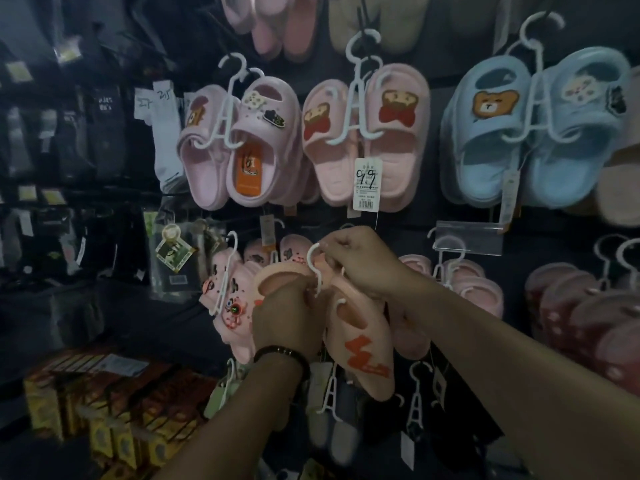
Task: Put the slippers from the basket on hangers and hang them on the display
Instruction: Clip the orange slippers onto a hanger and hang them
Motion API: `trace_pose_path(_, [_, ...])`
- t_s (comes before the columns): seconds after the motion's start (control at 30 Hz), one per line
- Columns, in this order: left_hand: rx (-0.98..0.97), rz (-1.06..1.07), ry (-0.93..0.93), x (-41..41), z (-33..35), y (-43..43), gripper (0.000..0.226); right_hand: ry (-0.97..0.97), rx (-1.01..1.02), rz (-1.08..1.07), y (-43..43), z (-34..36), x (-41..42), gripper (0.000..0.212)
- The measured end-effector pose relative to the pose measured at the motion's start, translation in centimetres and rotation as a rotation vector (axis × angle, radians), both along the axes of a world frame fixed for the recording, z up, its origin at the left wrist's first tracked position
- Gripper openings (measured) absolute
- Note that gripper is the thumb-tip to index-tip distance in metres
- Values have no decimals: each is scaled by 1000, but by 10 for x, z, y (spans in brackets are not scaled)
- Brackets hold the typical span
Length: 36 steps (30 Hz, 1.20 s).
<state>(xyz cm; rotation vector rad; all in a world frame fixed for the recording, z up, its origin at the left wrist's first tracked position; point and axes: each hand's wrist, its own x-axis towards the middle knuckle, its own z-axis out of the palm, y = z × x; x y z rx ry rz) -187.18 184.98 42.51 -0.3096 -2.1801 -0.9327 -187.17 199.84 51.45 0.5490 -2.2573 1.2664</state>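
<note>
Holding the peach slippers (362, 348) up in front of the display wall (408, 223), the person is working w/ both hands at mid-frame. The pair is sitting on a white hanger (314, 268). One slipper, w/ a red zigzag mark, is hanging down below the hands. The other is showing its opening just above the left hand (287, 317).

The right hand (356, 263) is pinching the top of the hanger's hook, fingers curled tight round it. The left hand, w/ a dark bracelet (282, 351) on the wrist, is gripping lower down, fingers curled round the hanger stem & slipper edge. The fingertips are hiding behind the slipper. Can't tell whether the hook is catching a peg.

Other pairs are hanging on the wall round it:
- Top row, L to R: a lilac pair (239, 150) w/ charms, a pink pair (367, 140) w/ bear patches & a price tag (367, 183) dangling in front, then a blue pair (533, 133).
- Just beside the left hand: a pink charm pair (228, 299) on its own hanger.
- Off to the right: dark red dotted slippers (588, 323).
- Under the hands: more hangers (329, 393).

Yellow boxes (104, 410) are sitting at lower L. White socks (166, 133) are hanging btwn the lilac pair & the dark, blurred racks at far L.
</note>
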Motion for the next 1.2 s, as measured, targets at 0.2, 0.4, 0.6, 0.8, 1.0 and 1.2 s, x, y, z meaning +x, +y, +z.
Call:
trace_pose_path(0.2, [-12,41,-8,-22,10,4,30,-77,-165,67,-1,10,-18,15])
trace_pose_path(0.4, [4,82,-47,-37,14,4,40,-78,-56,-176,12,6,-43,15])
trace_pose_path(0.6, [20,59,-156,-51,25,10,44,-37,209,-398,23,-7,-15,33])
trace_pose_path(0.8, [18,-18,-213,-67,45,22,46,20,312,-506,39,-39,-13,48])
trace_pose_path(1.0, [-4,-26,-175,-92,43,41,42,79,270,-550,53,-49,-26,41])
trace_pose_path(1.2, [9,-37,-202,-117,40,54,27,57,314,-590,60,-48,-52,41])
